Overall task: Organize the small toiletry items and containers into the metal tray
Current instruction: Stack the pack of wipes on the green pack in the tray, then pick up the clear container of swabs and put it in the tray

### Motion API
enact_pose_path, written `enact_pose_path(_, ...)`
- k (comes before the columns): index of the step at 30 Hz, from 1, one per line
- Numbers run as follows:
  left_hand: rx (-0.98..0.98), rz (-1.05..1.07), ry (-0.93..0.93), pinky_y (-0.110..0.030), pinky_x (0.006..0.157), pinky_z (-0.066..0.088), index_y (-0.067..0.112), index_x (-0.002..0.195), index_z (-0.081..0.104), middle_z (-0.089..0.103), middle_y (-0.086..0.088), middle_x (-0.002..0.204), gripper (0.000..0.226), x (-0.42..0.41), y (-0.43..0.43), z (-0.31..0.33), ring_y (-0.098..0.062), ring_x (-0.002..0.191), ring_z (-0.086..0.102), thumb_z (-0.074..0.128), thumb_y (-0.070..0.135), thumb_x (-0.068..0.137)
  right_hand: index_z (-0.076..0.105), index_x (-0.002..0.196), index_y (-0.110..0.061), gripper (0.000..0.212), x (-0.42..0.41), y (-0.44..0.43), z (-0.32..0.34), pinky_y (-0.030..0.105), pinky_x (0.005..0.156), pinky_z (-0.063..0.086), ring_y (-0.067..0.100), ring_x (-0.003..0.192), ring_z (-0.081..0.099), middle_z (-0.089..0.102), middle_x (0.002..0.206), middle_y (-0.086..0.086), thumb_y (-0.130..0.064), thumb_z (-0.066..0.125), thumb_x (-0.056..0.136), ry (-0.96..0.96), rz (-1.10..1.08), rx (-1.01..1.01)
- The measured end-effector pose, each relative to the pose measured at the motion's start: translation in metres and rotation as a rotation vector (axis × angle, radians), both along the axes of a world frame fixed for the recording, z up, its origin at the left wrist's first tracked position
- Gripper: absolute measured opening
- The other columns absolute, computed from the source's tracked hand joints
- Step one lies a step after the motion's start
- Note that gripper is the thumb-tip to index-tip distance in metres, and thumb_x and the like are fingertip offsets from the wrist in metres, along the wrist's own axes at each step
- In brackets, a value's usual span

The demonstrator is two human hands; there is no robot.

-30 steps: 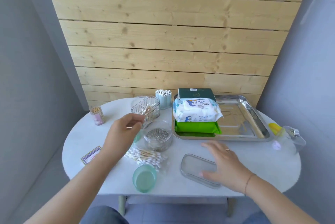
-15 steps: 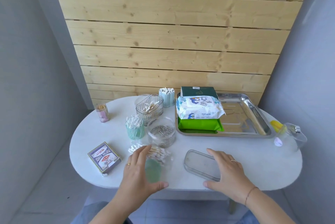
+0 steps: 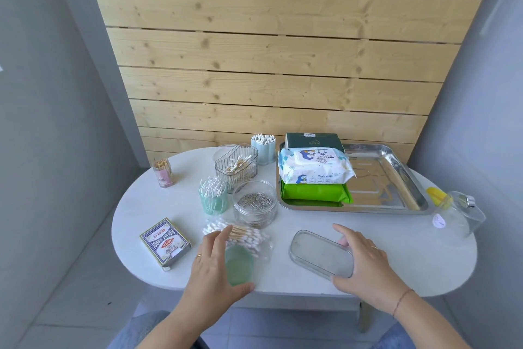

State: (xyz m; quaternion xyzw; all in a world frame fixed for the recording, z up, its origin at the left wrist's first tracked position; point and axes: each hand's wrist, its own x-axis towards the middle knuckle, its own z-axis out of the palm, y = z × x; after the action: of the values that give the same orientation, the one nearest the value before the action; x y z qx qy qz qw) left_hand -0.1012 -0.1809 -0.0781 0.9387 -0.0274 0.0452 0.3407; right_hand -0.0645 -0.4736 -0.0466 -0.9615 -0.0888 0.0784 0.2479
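Observation:
The metal tray (image 3: 396,179) stands at the back right of the white table and holds a baby wipes pack (image 3: 314,164) on a green pack (image 3: 314,193), with a dark green box (image 3: 312,140) behind. My left hand (image 3: 212,269) cups a round green lid (image 3: 239,265) between fingers and thumb near the front edge. My right hand (image 3: 365,261) holds the right end of a clear oval lid (image 3: 317,255), thumb at its near rim. A bag of cotton swabs (image 3: 249,235) lies just behind my left hand.
Left of the tray stand a blue swab holder (image 3: 263,149), a clear ribbed box of swabs (image 3: 236,164), a green cup of swabs (image 3: 213,196) and a clear jar of pins (image 3: 254,204). A card box (image 3: 165,241), toothpick holder (image 3: 163,172) and clear bottle (image 3: 452,213) sit further out.
My left hand came back from the green swab cup to the front edge and closed around the green lid. My right hand stayed on the clear oval lid.

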Motion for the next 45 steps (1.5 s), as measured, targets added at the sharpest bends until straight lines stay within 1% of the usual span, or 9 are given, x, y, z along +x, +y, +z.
enact_pose_path(5,-0.061,0.061,-0.100,-0.027,0.105,0.031,0.025,0.144,0.029,0.026,0.016,0.128,0.107,-0.001,-0.005,0.011,-0.012,0.126,0.038,0.060,0.072,0.053,0.033,0.126,-0.040,0.075,0.002,0.003,0.009,0.031,0.103,0.039,0.004,0.106,0.053,0.050,0.106,-0.005,-0.025,0.074,0.065,-0.059,-0.059,0.438)
enact_pose_path(10,-0.124,0.135,-0.280,-0.029,0.105,0.029,0.019,0.137,0.042,0.036,0.010,0.127,0.082,0.036,0.002,0.054,-0.016,0.127,0.038,0.058,0.063,0.070,0.033,0.133,-0.034,0.081,0.036,0.034,0.077,0.007,0.093,0.038,-0.006,0.102,0.053,0.056,0.110,-0.006,-0.033,0.074,0.063,-0.226,-0.011,0.734)
enact_pose_path(13,-0.105,0.253,-0.273,-0.034,0.106,0.030,0.014,0.138,0.042,0.044,-0.004,0.136,0.073,0.084,0.012,0.082,-0.024,0.130,0.037,0.071,0.043,0.078,0.027,0.137,-0.035,0.086,0.077,0.067,0.129,0.008,0.092,0.036,-0.003,0.107,0.053,0.055,0.116,-0.011,-0.028,0.079,0.069,-0.347,0.105,0.629)
enact_pose_path(17,-0.091,0.295,-0.005,-0.042,0.110,0.033,0.015,0.144,0.033,0.042,-0.004,0.145,0.085,0.150,0.032,0.096,-0.025,0.135,0.036,0.072,0.048,0.076,0.026,0.144,-0.025,0.091,0.140,0.123,0.174,0.025,0.093,0.039,0.016,0.118,0.052,0.049,0.135,-0.002,-0.021,0.079,0.070,-0.452,0.336,0.197)
enact_pose_path(21,-0.072,0.195,0.232,-0.044,0.109,0.036,0.013,0.149,0.024,0.038,-0.006,0.151,0.100,0.186,0.042,0.089,-0.026,0.136,0.038,0.078,0.045,0.071,0.023,0.145,-0.023,0.082,0.181,0.180,0.164,0.041,0.105,0.034,0.028,0.127,0.045,0.048,0.141,0.000,-0.017,0.069,0.077,-0.593,0.606,-0.421)
enact_pose_path(25,-0.112,0.144,0.349,-0.036,0.107,0.036,0.009,0.149,0.022,0.038,-0.008,0.151,0.100,0.205,0.043,0.080,-0.026,0.136,0.039,0.081,0.032,0.072,0.017,0.147,-0.023,0.079,0.204,0.217,0.139,0.038,0.103,0.031,0.026,0.125,0.044,0.053,0.132,-0.002,-0.009,0.058,0.081,-0.583,0.762,-0.668)
enact_pose_path(30,-0.153,0.102,0.391,-0.031,0.094,0.042,0.009,0.133,0.045,0.053,-0.004,0.132,0.082,0.206,0.052,0.064,-0.022,0.117,0.050,0.084,0.032,0.065,0.006,0.149,-0.030,0.093,0.209,0.232,0.118,0.039,0.101,0.038,0.026,0.118,0.047,0.060,0.108,-0.006,-0.021,0.066,0.079,-0.390,0.839,-0.670)
enact_pose_path(37,-0.299,0.134,0.282,-0.021,0.069,0.041,0.012,0.116,0.057,0.063,0.004,0.097,0.062,0.205,0.054,0.057,-0.016,0.093,0.058,0.086,0.021,0.062,0.002,0.150,-0.032,0.103,0.214,0.233,0.115,0.025,0.083,0.035,0.018,0.109,0.042,0.051,0.134,-0.005,-0.017,0.072,0.075,-0.162,0.860,-0.572)
enact_pose_path(45,-0.541,0.164,0.343,-0.029,0.084,0.042,0.010,0.117,0.056,0.058,0.001,0.102,0.069,0.209,0.065,0.055,-0.017,0.095,0.053,0.088,0.005,0.055,-0.002,0.150,-0.027,0.122,0.227,0.246,0.105,0.030,0.095,0.042,0.023,0.123,0.050,0.046,0.138,0.005,-0.014,0.084,0.064,0.040,0.794,-0.391)
